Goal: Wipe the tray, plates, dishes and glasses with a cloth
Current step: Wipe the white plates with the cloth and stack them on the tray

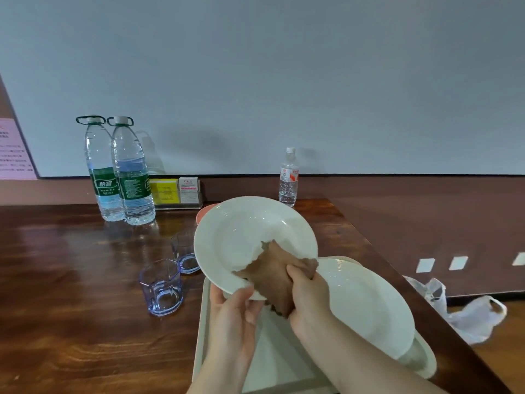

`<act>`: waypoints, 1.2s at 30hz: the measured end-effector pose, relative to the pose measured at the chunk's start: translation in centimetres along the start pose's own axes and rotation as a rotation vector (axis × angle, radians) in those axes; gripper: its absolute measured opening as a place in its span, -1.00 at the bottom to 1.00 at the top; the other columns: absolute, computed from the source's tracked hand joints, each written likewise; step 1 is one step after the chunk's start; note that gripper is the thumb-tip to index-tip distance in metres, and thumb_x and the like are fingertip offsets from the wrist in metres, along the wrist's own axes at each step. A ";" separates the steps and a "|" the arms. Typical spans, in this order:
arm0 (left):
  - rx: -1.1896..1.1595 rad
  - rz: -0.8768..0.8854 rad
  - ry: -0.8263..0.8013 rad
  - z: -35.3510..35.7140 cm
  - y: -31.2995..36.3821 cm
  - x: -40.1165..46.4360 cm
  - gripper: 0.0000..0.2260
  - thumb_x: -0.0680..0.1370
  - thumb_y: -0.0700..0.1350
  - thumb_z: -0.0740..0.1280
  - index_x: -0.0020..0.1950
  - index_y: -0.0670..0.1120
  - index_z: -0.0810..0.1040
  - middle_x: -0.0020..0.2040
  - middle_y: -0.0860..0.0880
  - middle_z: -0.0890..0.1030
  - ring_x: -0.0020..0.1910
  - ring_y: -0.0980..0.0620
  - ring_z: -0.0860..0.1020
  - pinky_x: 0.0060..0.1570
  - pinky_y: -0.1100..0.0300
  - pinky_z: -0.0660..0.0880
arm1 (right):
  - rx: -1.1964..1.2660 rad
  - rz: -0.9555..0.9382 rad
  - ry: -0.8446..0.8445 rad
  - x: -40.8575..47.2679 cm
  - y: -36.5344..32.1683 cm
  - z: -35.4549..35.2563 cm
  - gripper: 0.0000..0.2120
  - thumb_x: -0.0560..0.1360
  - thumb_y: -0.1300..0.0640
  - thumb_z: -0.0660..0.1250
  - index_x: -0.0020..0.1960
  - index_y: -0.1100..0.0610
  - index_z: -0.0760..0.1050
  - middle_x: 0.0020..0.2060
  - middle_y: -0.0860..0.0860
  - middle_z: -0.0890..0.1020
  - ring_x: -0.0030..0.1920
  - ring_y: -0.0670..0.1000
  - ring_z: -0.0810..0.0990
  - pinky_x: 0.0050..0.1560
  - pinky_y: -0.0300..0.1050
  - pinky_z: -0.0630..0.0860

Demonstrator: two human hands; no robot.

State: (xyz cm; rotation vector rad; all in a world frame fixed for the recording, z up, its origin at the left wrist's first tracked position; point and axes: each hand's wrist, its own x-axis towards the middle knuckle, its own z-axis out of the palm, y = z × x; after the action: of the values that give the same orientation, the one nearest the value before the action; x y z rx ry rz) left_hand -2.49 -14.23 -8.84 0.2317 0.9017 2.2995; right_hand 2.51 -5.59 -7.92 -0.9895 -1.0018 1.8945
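My left hand (pixel 234 311) grips the lower rim of a white plate (pixel 241 237), held tilted above the table. A brown cloth (pixel 274 275) lies pressed on the plate's lower right part, with my right hand (pixel 308 294) closed around it. Below, a second white plate (pixel 369 305) rests on the pale tray (pixel 203 331). Two bluish glasses stand to the left of the tray, one near (pixel 162 287) and one farther (pixel 184 253), partly behind the raised plate.
Two large water bottles (pixel 125 172) and a small bottle (pixel 289 177) stand at the back of the wooden table (pixel 71 294). A card holder (pixel 177 191) sits by the wall. A pink dish's edge (pixel 203 213) peeks behind the plate. Plastic bags (pixel 468 314) lie past the table's right edge.
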 end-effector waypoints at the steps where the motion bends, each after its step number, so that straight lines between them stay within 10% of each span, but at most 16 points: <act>1: 0.023 0.017 -0.012 -0.1 -0.3 -0.1 -0.52 0.48 -0.52 0.13 0.27 -0.08 0.42 -0.01 -0.12 0.63 -0.19 0.00 0.64 -0.33 0.20 0.61 | -0.007 0.003 0.008 0.3 -0.4 -0.2 -0.88 0.52 0.25 0.28 0.04 0.18 0.51 -0.09 0.16 0.64 -0.08 0.12 0.62 0.00 0.02 0.58; 5: 0.047 -0.032 -0.103 -1.5 -0.1 -0.1 -0.40 0.40 -0.39 0.40 0.37 -0.02 0.35 0.20 -0.19 0.59 0.09 -0.18 0.60 -0.03 0.00 0.61 | -0.136 -0.005 -0.046 1.1 -3.1 -1.6 -0.93 0.51 0.29 0.27 -0.04 0.22 0.51 -0.16 0.20 0.62 -0.18 0.14 0.60 -0.28 -0.07 0.55; 9: 0.053 -0.250 -0.142 -4.0 3.8 1.4 -0.04 -0.10 0.14 0.66 0.27 -0.06 0.52 0.08 -0.19 0.65 -0.03 -0.21 0.65 -0.01 -0.24 0.53 | -0.332 -0.068 -0.203 2.5 -6.9 -3.5 -0.89 0.50 0.29 0.31 0.01 0.22 0.54 -0.21 0.15 0.63 -0.25 0.09 0.61 -0.41 -0.14 0.54; 13: 0.147 -0.393 -0.164 -4.7 7.0 2.5 -0.39 0.11 0.24 0.53 0.06 -0.04 0.68 0.05 -0.15 0.67 -0.07 -0.19 0.66 0.03 -0.11 0.53 | -0.547 -0.073 -0.385 3.2 -8.5 -4.0 -0.89 0.49 0.31 0.32 0.01 0.24 0.55 -0.17 0.15 0.64 -0.22 0.06 0.63 -0.31 -0.15 0.60; 18: 0.376 -0.411 -0.144 -5.1 7.9 1.2 -0.67 0.28 -0.05 0.44 -0.02 -0.16 0.69 -0.18 -0.13 0.68 -0.36 -0.10 0.60 -0.30 0.09 0.53 | -0.762 -0.031 -0.521 4.0 -8.8 -4.2 -0.93 0.50 0.27 0.33 -0.02 0.19 0.55 -0.09 0.14 0.66 -0.10 0.08 0.65 -0.07 -0.03 0.61; 22: 0.503 -0.463 -0.087 -4.3 6.7 0.0 -0.68 0.37 -0.30 0.36 0.12 -0.32 0.58 0.02 -0.27 0.65 -0.15 -0.18 0.66 -0.08 -0.10 0.56 | -1.116 -0.199 -0.607 4.7 -10.1 -2.4 -0.76 0.50 0.08 0.35 0.09 0.22 0.52 0.01 0.12 0.63 0.01 0.07 0.62 0.08 -0.03 0.56; 27: 0.541 -0.469 -0.116 -3.5 5.5 -0.2 -0.52 0.19 -0.39 0.41 0.12 -0.33 0.58 0.05 -0.31 0.63 0.04 -0.29 0.60 0.14 -0.21 0.48 | -1.581 -0.646 -0.614 3.7 -10.6 3.3 -0.71 0.41 -0.20 0.36 -0.14 0.02 0.47 -0.20 -0.08 0.53 -0.10 0.01 0.50 -0.22 -0.18 0.34; 32: 0.566 -0.466 -0.138 -2.9 4.6 -0.7 -0.69 0.31 -0.42 0.32 0.04 -0.31 0.63 0.01 -0.33 0.64 0.04 -0.31 0.58 0.24 -0.26 0.38 | -1.781 -0.706 -0.822 3.6 -8.1 6.5 -0.51 0.40 -0.33 0.26 0.21 -0.07 0.52 0.18 -0.12 0.59 0.15 -0.03 0.51 0.07 -0.13 0.44; 36: 0.477 -0.453 -0.102 -3.8 4.9 -1.0 -0.58 0.22 -0.43 0.35 0.08 -0.32 0.58 -0.06 -0.30 0.66 -0.14 -0.25 0.65 0.02 -0.18 0.52 | -1.581 -0.621 -0.685 6.0 -8.5 3.7 -0.74 0.44 -0.27 0.28 -0.20 -0.10 0.57 -0.12 -0.05 0.61 -0.04 0.02 0.54 -0.14 -0.15 0.41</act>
State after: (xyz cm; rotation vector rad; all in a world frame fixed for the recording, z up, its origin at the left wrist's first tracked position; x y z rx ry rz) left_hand -5.61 -19.62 -8.40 0.3072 1.2916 1.6261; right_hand -0.93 2.01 -0.66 -0.5217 -2.9366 0.5974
